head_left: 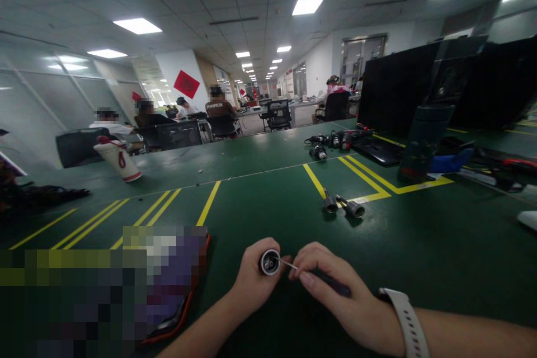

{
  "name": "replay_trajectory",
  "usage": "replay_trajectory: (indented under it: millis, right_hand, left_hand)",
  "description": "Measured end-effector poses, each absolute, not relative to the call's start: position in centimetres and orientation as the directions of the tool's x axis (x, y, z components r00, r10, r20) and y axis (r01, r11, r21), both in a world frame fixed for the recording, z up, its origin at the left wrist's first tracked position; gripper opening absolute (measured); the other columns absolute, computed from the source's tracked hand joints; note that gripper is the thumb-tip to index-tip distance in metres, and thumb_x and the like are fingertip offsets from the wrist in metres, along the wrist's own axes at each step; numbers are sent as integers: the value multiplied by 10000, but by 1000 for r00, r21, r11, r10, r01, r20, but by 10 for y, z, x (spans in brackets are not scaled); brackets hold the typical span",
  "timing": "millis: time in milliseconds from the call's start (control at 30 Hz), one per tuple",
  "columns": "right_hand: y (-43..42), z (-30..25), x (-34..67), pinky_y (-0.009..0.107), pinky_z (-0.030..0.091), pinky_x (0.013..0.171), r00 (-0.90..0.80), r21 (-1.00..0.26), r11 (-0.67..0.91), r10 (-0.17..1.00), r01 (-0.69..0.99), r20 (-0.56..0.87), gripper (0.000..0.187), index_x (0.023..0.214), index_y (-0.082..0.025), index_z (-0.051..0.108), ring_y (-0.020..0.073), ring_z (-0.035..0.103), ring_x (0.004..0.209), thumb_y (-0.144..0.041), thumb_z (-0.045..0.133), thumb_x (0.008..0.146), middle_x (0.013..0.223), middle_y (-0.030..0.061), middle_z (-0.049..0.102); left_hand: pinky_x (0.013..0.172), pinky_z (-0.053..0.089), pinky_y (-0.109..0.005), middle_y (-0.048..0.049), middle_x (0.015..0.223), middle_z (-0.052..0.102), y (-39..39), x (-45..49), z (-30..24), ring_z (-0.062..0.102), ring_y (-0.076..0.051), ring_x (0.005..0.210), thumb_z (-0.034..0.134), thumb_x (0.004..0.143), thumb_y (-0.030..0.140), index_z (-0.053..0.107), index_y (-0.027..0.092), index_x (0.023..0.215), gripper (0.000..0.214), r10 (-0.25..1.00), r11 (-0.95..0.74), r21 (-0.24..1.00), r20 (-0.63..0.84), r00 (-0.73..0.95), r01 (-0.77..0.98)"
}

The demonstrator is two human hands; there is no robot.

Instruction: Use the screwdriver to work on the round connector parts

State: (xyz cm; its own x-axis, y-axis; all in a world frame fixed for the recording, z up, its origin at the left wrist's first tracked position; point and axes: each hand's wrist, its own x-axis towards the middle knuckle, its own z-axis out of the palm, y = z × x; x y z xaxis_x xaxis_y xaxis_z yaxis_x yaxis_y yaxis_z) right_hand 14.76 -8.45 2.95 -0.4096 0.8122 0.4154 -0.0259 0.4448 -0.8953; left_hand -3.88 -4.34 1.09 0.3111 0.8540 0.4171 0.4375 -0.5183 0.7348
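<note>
My left hand (251,282) is closed around a small black cylindrical part (269,262) with a silvery rim, its open end facing me. My right hand (335,293) pinches a thin screwdriver (289,264) whose metal tip reaches into the open end of that part. A white watch band sits on my right wrist. Both hands hover low over the green table mat (268,207), near its front edge.
Two similar cylindrical parts (343,205) lie further back on a yellow line. More parts and cables (331,141) lie before dark monitors (398,86) at right. A white cup (119,159) stands at left. A pixelated patch covers the near left. Seated people are behind.
</note>
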Motion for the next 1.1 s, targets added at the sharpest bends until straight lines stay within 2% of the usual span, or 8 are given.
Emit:
replay_trajectory:
  millis: [400, 600, 700, 833, 967, 1100]
  right_hand:
    - [-86, 34, 150, 356, 443, 778, -390, -879, 476, 813, 17, 432, 201, 847, -172, 635, 196, 556, 833, -255, 461, 904, 842, 70, 575]
    - [-87, 35, 151, 344, 432, 713, -412, -867, 497, 792, 10, 450, 275, 755, -161, 614, 189, 552, 757, -314, 441, 905, 755, 59, 564]
    - [-86, 36, 151, 340, 425, 707, -411, -880, 474, 809, 35, 419, 292, 739, -156, 613, 186, 549, 748, -330, 443, 901, 756, 60, 562]
    - [-82, 34, 151, 347, 412, 705, -394, -923, 384, 850, 8, 350, 314, 694, -153, 625, 192, 549, 738, -346, 462, 882, 739, 57, 569]
    - [-75, 31, 151, 365, 399, 721, -352, -975, 183, 910, -129, 218, 292, 643, -157, 631, 200, 554, 707, -314, 492, 845, 661, 44, 598]
    - [-72, 32, 147, 392, 370, 771, -294, -968, 50, 948, -245, 123, 268, 617, -154, 638, 212, 549, 706, -297, 507, 802, 605, 44, 610]
  left_hand:
    - [488, 332, -210, 54, 570, 418, -44, -38, 11, 406, -100, 514, 583, 761, 219, 405, 200, 593, 246, 853, -521, 668, 427, 299, 531]
    - [555, 338, -242, 35, 581, 468, -45, -39, 10, 447, -124, 566, 561, 772, 194, 417, 195, 601, 224, 780, -621, 474, 457, 428, 624]
    - [580, 338, -250, 33, 586, 479, -45, -39, 12, 449, -125, 574, 551, 782, 176, 430, 192, 620, 202, 740, -669, 426, 460, 491, 609]
    - [594, 336, -262, 32, 582, 479, -46, -39, 14, 449, -127, 573, 533, 776, 151, 432, 192, 622, 188, 716, -695, 406, 462, 523, 593]
    - [606, 340, -264, 24, 617, 498, -47, -40, 13, 461, -134, 607, 536, 744, 115, 439, 193, 638, 163, 719, -695, 423, 418, 556, 581]
    - [604, 345, -264, 17, 635, 511, -46, -42, 14, 464, -140, 623, 546, 755, 145, 435, 196, 642, 166, 743, -669, 459, 386, 547, 585]
